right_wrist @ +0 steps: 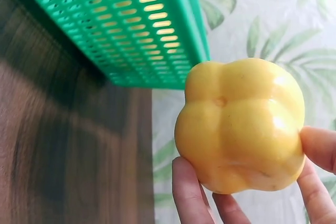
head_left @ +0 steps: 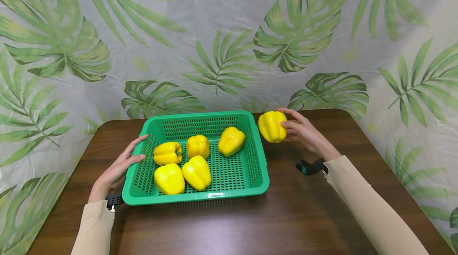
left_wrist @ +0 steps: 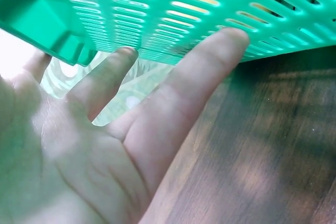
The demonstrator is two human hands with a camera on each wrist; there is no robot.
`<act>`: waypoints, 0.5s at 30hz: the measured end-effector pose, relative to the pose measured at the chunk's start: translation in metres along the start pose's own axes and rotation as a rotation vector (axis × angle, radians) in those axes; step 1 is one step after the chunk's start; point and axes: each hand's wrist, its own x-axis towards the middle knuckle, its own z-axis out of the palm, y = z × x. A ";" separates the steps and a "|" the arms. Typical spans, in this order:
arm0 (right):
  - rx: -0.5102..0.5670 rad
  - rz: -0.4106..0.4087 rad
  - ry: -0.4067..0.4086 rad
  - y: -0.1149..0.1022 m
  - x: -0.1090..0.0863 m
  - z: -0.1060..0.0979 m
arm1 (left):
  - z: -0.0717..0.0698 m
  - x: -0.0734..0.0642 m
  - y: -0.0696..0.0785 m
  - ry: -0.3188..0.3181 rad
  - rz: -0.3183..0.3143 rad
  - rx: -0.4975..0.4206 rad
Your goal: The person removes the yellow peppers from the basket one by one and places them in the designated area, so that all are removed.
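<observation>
My right hand (head_left: pixel 302 129) holds a yellow bell pepper (head_left: pixel 272 127) in its fingertips, just off the right end of a green plastic basket (head_left: pixel 195 196). In the right wrist view the lobed bottom of that pepper (right_wrist: pixel 241 124) faces the camera, with thumb and fingers around its sides. My left hand (head_left: pixel 119 167) grips the basket's left side, thumb and index finger over the rim. Other fingers (left_wrist: pixel 184 87) lie along the slotted outer wall in the left wrist view. Several yellow bell peppers (head_left: pixel 196 172) lie in the basket, mostly toward its left; one pepper (head_left: pixel 231 141) sits apart at the right.
The basket stands on a dark brown wooden table (head_left: pixel 222 227). Behind the table hangs a pale cloth (head_left: pixel 229 40) printed with green leaves. Black straps (head_left: pixel 310 166) are on both wrists.
</observation>
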 end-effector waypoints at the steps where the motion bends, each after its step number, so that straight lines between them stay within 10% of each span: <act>1: -0.002 0.002 0.002 0.001 0.000 -0.001 | 0.000 0.000 0.000 0.002 0.000 0.002; 15: 0.000 0.027 0.036 0.026 0.001 -0.012 | 0.001 0.000 0.000 -0.003 -0.006 -0.023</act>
